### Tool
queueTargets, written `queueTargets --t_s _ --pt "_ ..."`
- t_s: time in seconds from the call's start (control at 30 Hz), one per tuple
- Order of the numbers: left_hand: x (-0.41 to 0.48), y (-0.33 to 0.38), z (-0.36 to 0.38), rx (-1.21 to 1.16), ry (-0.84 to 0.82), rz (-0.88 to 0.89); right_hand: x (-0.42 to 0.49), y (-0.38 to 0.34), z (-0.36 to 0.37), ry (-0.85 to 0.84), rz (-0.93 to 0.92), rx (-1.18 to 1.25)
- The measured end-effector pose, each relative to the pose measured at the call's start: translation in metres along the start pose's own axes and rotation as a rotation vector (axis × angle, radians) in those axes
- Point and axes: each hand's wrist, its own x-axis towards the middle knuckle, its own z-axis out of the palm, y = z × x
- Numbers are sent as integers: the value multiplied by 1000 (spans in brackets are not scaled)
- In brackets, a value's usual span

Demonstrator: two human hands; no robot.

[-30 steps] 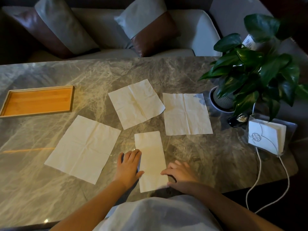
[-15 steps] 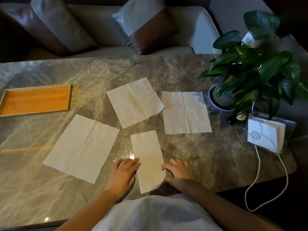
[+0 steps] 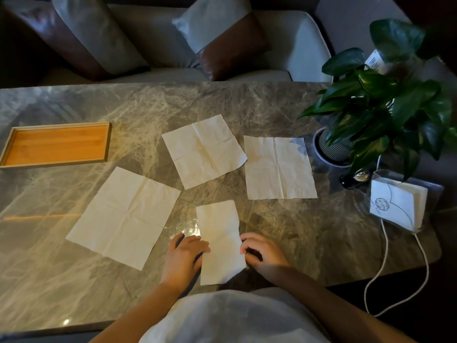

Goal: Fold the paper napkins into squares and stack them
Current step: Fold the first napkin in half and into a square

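Note:
A napkin folded in half [image 3: 218, 233] lies as a narrow strip on the marble table [image 3: 272, 107], close to the near edge. My left hand [image 3: 184, 256] is at its left edge with fingertips on the paper. My right hand [image 3: 262, 251] is at its right edge with fingers curled on it, and the lower right corner is slightly lifted. Three unfolded napkins lie flat: one at the left [image 3: 123, 214], one in the middle further back [image 3: 204, 151], one at the right [image 3: 279, 168].
A shallow wooden tray [image 3: 10, 149] sits at the far left. At the right stand a potted plant [image 3: 371, 107] and a clear holder with white napkins [image 3: 395, 206]. A white cord [image 3: 383, 263] hangs over the right edge. A sofa with cushions lies beyond the table.
The folded napkin has shifted slightly and its lower right corner has lifted. Both hands have closed in on its side edges, the left going from lying flat to fingertips on the paper.

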Motion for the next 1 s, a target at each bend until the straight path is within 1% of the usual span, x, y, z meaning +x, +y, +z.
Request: queueTargets --t_s 0.1,0.2,0.27,0.33,0.37,0.43,0.53,0.63,0.73,0.83,1.0 --pt "-3 -7 3 42 -65 -41 -4 5 9 -35 16 -49" --pt "-5 -5 1 63 -42 -35 -9 10 10 -55 10 -106" --pt "-7 0 -1 72 8 -2 -8 12 10 -76 -28 -146" --pt "-8 3 -4 73 43 14 -7 10 10 -77 -30 -114" --pt "-9 3 -4 57 25 -8 -7 9 11 -61 -15 -87" --pt "-10 3 -5 28 -8 -46 -6 6 12 -40 47 -28" --pt "-11 2 -1 25 -13 -48 -7 4 13 -73 145 -13" --pt "-9 4 3 4 -34 -149 -8 3 14 -69 202 1" --pt "-6 5 4 -64 -36 -221 -9 3 15 -5 286 138" --pt "-5 6 4 -107 -24 -253 -10 3 14 48 315 187" --pt "-7 14 3 -137 -25 -272 -8 0 12 75 316 168"
